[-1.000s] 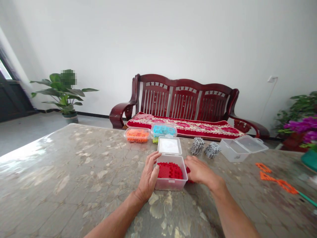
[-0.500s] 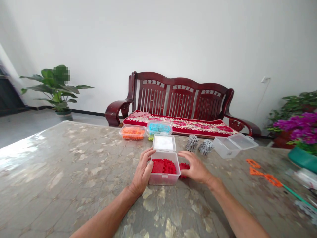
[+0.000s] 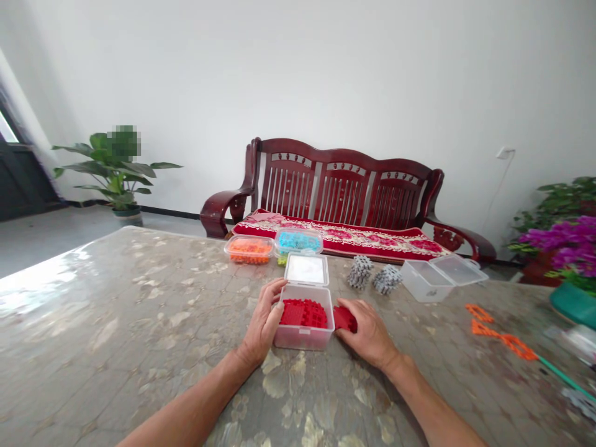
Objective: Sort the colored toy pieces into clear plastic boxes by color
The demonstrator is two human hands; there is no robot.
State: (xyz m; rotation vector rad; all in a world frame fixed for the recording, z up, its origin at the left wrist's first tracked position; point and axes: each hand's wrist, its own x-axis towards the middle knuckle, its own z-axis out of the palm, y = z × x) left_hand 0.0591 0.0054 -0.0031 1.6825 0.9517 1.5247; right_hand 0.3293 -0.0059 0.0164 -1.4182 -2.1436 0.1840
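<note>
A clear plastic box [image 3: 302,339] stands on the table with its hinged lid [image 3: 307,270] folded back on the far side. Red interlocking plastic pieces [image 3: 305,313] lie flat inside it. My left hand [image 3: 264,316] grips the box's left side, thumb at the rim and fingers along the outer wall. Just right of the box, my right hand [image 3: 367,329] is closed around more red plastic pieces [image 3: 344,319], fingers over the far side and thumb at the near side. The palm hides part of these pieces.
Behind the box sit containers of orange pieces [image 3: 249,250] and blue pieces [image 3: 299,242]. Two grey stacks [image 3: 360,272] [image 3: 387,279] and an open clear box [image 3: 426,282] stand to the right. Orange linked pieces [image 3: 503,335] and a flower pot [image 3: 575,304] are farther right.
My right hand has closed around the red pieces beside the box and tilted them up slightly. My left hand stays on the box. The view has shifted a little.
</note>
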